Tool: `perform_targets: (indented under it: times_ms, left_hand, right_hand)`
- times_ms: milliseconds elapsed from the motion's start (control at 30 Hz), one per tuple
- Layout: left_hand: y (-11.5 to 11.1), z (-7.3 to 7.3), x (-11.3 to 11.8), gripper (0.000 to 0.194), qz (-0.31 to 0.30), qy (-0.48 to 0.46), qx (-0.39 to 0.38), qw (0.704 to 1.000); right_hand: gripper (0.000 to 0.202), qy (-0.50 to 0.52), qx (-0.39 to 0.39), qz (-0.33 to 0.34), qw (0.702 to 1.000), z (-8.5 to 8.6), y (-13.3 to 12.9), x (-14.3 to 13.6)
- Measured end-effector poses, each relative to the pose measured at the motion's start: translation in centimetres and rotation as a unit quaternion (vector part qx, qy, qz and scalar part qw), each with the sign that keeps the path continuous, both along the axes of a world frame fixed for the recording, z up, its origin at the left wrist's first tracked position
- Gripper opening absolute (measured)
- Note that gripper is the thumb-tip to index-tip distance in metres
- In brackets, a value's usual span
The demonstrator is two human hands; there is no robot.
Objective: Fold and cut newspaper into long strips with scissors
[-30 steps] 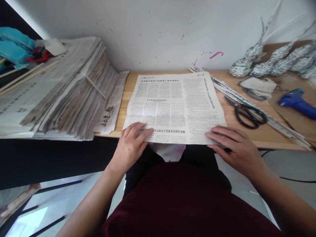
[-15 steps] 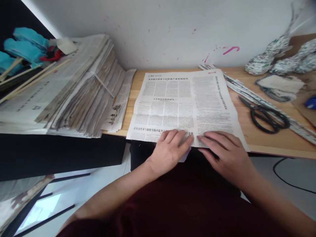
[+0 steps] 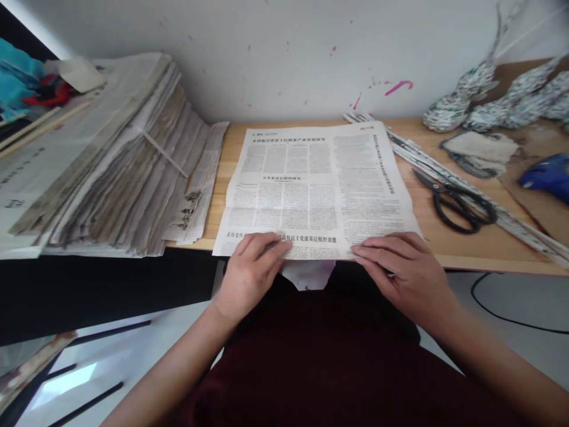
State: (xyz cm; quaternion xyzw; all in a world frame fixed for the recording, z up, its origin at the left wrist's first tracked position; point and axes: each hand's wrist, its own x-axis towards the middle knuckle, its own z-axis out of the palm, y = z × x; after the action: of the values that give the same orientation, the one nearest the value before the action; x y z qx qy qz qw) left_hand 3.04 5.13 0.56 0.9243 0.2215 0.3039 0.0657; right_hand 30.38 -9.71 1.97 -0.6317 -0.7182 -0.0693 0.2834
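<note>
A printed newspaper sheet (image 3: 293, 190) lies flat on the wooden table, its near edge at the table's front edge. My left hand (image 3: 252, 270) is on the left part of that near edge, fingers on top of the paper and thumb near the rim, closed on it. Toward the right end of the same edge, my right hand (image 3: 402, 267) grips the paper, fingers above and thumb at the edge. The printed lines between the two hands are visible.
A tall stack of newspapers (image 3: 128, 172) stands on the left, sticks on top. Black scissors (image 3: 464, 204) and long rolled paper strips (image 3: 511, 219) lie at right. Behind them are woven paper shapes (image 3: 448, 104), a whitish cloth (image 3: 482, 148) and a blue object (image 3: 549, 177).
My left hand has slid left along the sheet's near edge, away from my right hand, which stays near the right part. The whole view has shifted slightly to the right.
</note>
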Motion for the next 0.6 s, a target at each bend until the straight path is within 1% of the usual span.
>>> perform_targets:
  times_ms: [200,367,600]
  left_hand:
    - [1.6,0.7,-2.0,0.026,0.025,-0.007,-0.023,0.999]
    - [2.4,1.1,-3.0,0.021,0.044,0.001,0.006,0.999]
    - [2.6,1.0,-3.6,0.028,0.037,0.029,0.05,0.998]
  right_hand:
    - [0.018,-0.022,0.001,0.015,1.0,0.7,0.1,0.9]
    - [0.022,-0.047,-0.004,0.017,0.999,0.9,0.1,1.5]
    - [0.027,-0.074,0.012,0.008,0.997,0.9,-0.7,2.0]
